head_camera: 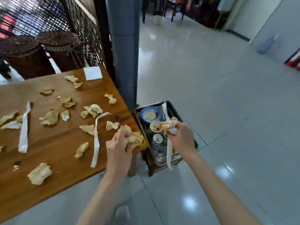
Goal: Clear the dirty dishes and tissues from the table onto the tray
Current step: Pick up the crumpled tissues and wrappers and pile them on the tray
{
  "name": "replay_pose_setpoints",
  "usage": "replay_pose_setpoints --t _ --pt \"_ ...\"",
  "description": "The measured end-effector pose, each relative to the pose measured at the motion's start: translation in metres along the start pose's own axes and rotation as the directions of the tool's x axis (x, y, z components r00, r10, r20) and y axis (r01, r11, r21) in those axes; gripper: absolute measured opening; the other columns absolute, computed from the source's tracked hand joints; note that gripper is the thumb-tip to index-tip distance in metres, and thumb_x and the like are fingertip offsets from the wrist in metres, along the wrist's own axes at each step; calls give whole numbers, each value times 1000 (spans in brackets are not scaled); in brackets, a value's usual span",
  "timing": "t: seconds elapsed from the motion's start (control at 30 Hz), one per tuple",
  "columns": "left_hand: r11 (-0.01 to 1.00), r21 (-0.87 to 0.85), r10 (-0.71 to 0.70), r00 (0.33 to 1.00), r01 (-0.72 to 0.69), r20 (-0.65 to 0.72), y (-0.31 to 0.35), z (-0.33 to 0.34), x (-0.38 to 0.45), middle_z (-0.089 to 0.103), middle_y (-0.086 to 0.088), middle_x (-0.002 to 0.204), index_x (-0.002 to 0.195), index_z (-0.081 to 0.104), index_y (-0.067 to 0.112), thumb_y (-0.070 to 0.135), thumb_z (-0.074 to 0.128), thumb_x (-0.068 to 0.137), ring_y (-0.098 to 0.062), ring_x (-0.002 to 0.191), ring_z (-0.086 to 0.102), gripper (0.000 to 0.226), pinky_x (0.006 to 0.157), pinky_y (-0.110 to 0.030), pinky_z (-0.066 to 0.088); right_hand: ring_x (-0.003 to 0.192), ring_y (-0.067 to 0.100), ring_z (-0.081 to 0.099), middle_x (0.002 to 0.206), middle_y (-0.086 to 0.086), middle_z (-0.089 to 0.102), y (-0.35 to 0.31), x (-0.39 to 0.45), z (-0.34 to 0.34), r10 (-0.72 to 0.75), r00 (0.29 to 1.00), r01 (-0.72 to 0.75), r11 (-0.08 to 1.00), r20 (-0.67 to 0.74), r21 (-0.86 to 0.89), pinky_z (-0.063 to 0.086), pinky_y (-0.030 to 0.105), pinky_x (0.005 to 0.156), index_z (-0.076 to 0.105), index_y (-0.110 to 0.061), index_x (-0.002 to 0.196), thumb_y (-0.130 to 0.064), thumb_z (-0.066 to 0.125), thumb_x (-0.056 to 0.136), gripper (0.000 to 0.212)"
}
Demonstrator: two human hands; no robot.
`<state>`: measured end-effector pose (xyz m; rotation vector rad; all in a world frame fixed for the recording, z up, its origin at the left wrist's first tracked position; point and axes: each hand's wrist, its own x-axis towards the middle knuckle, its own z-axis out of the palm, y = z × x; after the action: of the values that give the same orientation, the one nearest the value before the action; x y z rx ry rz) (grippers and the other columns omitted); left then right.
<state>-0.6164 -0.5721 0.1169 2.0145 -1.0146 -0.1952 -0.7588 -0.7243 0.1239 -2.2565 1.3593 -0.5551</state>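
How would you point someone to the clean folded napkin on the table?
Start at the wooden table and go to its far corner, beside the grey pillar. The napkin lies flat there. It alone is a clean white square; the other tissues are crumpled and stained, or long white strips.

Glossy pale floor tiles (211, 95) reflect ceiling lights right of a grey pillar (124, 46), dark lattice screen (48, 18) far left.

Table (48, 143) cut off left.
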Motion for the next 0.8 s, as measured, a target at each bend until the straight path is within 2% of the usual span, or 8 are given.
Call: replay_pose_setpoints --t 0.1,0.17,0.27,0.4,0.5,0.63,0.73,0.8 --pt "1000 -14 -11 1000 11 26 17 49 14 59 -3 92 95 51 16 -3 66 81 -19 83 53 28 72 -26 37 69 21 57 72 -1 57 48 25 -11 20 1000 -20 1000 6 4 41 27 59 66 -13 88 -20 72 78 14" --pt "998 -56 -12 999 15 51 27 79 30 58 -1 90 94 50 16 -4 66 81 -21 83 54 29 73 -29 40 65 21 55 69 -3 52 73 47 -13 37 999 -37 999 10 -1 35 24 54 66 -13 85 -18 72 77 11" --pt "998 -63 -26 996 31 84 37 122 63 59 -2 94 96 49 17 -1 64 83 -23 85 55 27 76 -38 45 63 15 48 73 -1 55 103 84 -12 60 998 -60 998 11 0 32 22 55 67 -11 87 -17 72 77 12" --pt "996 -67 -44 993 52 109 49 173 109 63 -7 99 102 53 11 -2 64 83 -26 90 57 25 79 -43 48 65 18 51 73 -1 58 134 132 0 46 998 -48 998 47 51 33 24 57 57 -22 80 -21 69 79 13" --pt "994 -63 -87 989 94 116 48 210 141 62 -7 99 103 53 11 0 62 85 -26 91 57 23 79 -42 50 71 21 55 80 4 62 160 169 19 77 992 -83 995 102 61 35 25 62 63 -14 93 -24 69 80 17" --pt "983 -64 -165 980 172 108 34 264 169 60 -6 93 99 52 12 1 60 85 -27 85 54 20 75 -43 46 72 18 54 83 4 60 196 220 52 60 985 -69 996 163 54 32 23 62 60 -12 105 -26 66 84 26" --pt "977 -16 -209 974 211 85 18 310 185 59 -3 93 97 51 17 1 61 85 -24 84 50 23 73 -36 42 73 19 53 84 4 60 222 258 86 24 976 -37 998 216 57 31 24 61 59 -15 97 -26 64 85 17" --pt "972 -3 -232 968 233 93 4 346 194 58 -1 92 96 50 19 1 63 83 -25 84 50 25 73 -37 41 72 19 53 82 3 59 243 280 114 -8 966 -7 998 259 58 31 26 60 58 -17 90 -27 64 85 13"
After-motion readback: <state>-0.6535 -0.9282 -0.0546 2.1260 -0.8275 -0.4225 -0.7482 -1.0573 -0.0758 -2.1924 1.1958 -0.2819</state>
